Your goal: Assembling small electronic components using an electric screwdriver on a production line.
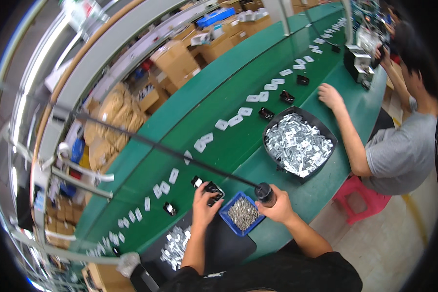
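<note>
My left hand (203, 207) is closed around a glossy black plastic part (214, 192) with a pale edge, at the near side of the green conveyor belt. My right hand (279, 209) grips a dark, cylindrical powered screwdriver (265, 193); its tip cannot be made out. Below and between the hands sits a blue tray (223, 216) full of small metal screws (244, 214). Another black part (196, 181) lies just beyond my left fingers. Loose silvery metal pieces (175, 247) are heaped on a black mat (224, 250) beside my left forearm.
A large black bin (324, 164) of metal pieces stands right of the tray. Flat white pieces and black parts line the belt (219, 146). A dark cord or rod (155, 144) crosses above it. At right, a co-worker (404, 146) sits near a pink stool (357, 202).
</note>
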`<state>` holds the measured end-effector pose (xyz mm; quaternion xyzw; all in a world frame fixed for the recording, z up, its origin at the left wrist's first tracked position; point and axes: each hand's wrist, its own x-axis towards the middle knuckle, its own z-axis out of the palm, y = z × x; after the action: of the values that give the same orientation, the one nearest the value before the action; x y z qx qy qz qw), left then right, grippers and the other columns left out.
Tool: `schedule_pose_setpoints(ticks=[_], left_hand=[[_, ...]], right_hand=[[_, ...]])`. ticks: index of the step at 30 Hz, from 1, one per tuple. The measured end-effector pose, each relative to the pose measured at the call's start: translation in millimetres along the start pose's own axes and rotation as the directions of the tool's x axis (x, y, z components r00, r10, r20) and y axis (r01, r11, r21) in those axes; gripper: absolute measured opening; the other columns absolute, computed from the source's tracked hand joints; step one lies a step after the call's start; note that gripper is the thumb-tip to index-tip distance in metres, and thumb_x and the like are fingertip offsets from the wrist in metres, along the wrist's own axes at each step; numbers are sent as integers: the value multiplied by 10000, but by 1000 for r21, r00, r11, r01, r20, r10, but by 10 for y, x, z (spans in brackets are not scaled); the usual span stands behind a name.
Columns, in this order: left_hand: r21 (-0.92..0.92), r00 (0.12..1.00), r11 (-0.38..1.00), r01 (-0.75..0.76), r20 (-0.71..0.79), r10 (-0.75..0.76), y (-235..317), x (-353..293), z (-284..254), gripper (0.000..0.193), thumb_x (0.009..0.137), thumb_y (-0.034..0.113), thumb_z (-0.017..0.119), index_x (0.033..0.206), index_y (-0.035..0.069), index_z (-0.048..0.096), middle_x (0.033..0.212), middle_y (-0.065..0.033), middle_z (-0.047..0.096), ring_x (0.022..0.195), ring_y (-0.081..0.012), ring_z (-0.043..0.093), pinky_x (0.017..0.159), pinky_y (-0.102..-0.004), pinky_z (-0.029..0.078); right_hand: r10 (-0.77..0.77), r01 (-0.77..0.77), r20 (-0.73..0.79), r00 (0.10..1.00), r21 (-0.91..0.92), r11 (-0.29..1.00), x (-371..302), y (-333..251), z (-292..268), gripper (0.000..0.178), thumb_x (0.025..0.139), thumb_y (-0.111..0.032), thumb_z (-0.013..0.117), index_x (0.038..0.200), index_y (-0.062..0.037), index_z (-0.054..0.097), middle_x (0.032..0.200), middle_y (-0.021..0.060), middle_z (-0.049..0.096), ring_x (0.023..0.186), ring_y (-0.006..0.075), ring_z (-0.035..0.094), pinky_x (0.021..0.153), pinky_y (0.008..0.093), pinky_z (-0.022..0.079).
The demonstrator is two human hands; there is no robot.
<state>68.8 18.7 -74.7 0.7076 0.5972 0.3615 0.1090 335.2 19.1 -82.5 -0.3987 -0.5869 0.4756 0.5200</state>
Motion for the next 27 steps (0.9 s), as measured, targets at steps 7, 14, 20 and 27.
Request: schedule_pose_setpoints(ticks=[7,14,20,27], left_hand=[[37,936,947,319,-167,-309,-150,-1088,-218,319,673,87,816,943,52,649,1353,-181,468,1167,-361,542,925,-412,493],[73,929,938,339,-183,-322,-58,-1498,-366,743,672,59,787,1344,128,478,1345,-164,458,1211,-370,477,1001,-428,428],[88,929,930,355,-143,-341,-47,-1793,-623,759,685,111,788,1372,131,464,1366,-161,437,1210,-347,476,1020,-434,384],[32,704,818,574,-530,-473,-547,-2199,-887,249,739,167,757,898,42,613,889,-107,596,864,-312,576,757,-400,474]], right_hand=[[75,-58,-76,994,204,977,49,149,43,387,749,65,708,1102,-2,565,763,-14,540,658,39,508,587,202,431],[-131,138,-64,989,133,981,52,356,-72,468,782,24,695,1209,4,503,753,20,520,636,102,494,616,248,444],[-164,167,-39,986,90,982,33,281,-10,440,805,-2,654,1213,12,489,748,38,537,633,119,501,608,261,432],[-323,346,-205,924,91,934,-110,3,0,400,835,-24,638,1191,15,460,742,45,535,622,127,499,595,287,446]])
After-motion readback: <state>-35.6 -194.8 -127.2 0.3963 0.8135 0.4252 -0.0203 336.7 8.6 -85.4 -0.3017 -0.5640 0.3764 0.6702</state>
